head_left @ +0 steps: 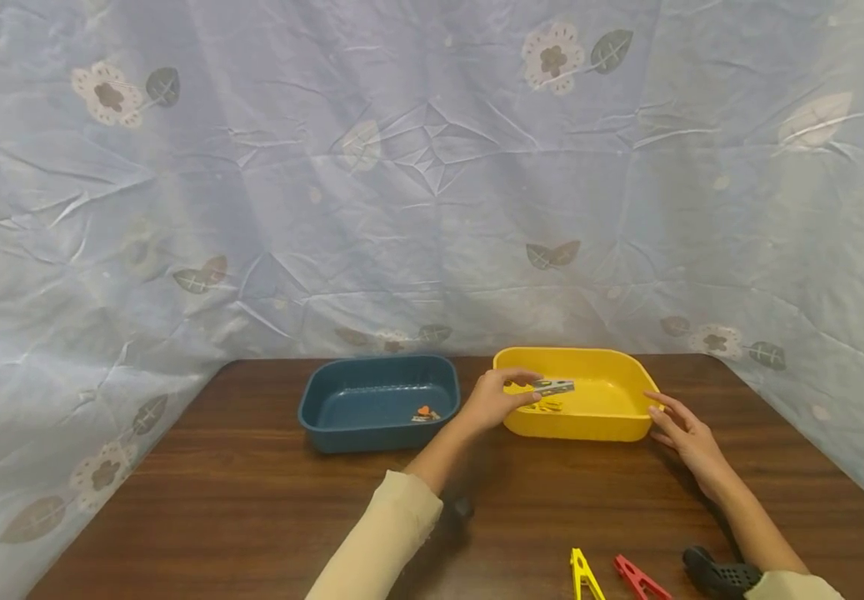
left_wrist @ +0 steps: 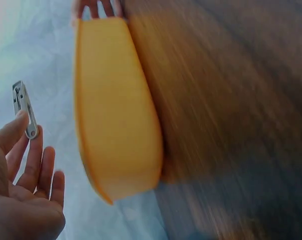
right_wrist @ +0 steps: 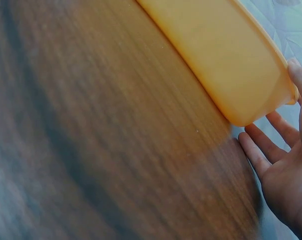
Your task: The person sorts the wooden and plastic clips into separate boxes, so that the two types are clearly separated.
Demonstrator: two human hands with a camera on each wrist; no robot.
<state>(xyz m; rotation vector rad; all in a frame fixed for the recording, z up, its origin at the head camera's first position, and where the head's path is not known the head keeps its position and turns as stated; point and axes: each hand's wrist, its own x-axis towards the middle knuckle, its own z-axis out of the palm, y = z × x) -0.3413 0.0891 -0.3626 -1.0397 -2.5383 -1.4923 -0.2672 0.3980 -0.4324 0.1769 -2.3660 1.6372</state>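
My left hand [head_left: 493,398] pinches a grey clothespin [head_left: 554,387] between thumb and fingertips, above the left part of the yellow tub [head_left: 574,427]. The left wrist view shows the grey clothespin [left_wrist: 24,109] standing up from the fingertips. Inside the tub, beneath that hand, lie yellow clothespins [head_left: 547,406], partly hidden. At the tub's right end is my right hand [head_left: 690,437], its fingers spread and fairly straight. In the right wrist view, the right thumb [right_wrist: 300,80] lies at the tub's rim, and the other fingers are by its lower corner.
A dark blue tub [head_left: 379,440] stands left of the yellow one, with small wooden-looking pieces and an orange one [head_left: 424,411] inside. Near the front edge lie a yellow clothespin [head_left: 584,573] and a red clothespin [head_left: 640,577]. A black perforated object [head_left: 718,575] is beside the right sleeve.
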